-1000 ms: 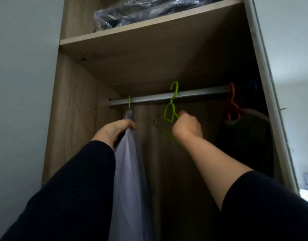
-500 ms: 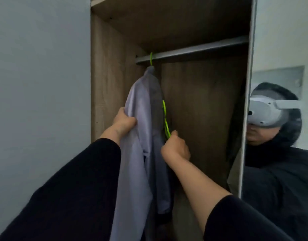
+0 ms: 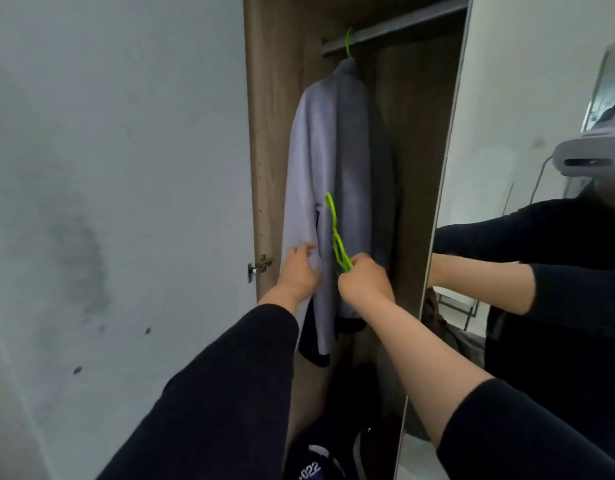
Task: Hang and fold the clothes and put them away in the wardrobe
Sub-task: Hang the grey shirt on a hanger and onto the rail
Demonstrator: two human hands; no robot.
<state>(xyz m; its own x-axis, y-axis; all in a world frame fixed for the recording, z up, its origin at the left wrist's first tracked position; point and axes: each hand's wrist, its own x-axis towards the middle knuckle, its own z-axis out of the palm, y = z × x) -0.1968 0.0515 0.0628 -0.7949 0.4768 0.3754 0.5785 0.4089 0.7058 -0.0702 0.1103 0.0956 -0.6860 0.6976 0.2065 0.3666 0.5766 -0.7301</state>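
Our right hand [image 3: 363,284] grips a loose green hanger [image 3: 337,239] by its lower end, while our left hand [image 3: 299,271] lies with relaxed fingers against the lavender shirt [image 3: 334,161]. That shirt hangs on a second green hanger [image 3: 348,43] from the wardrobe rail [image 3: 396,27], beside the mirrored door [image 3: 507,133].

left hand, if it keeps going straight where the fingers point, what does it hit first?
Most likely the lavender shirt on the rail: the left hand already has its fingertips at the shirt's front edge, though depth is unclear.
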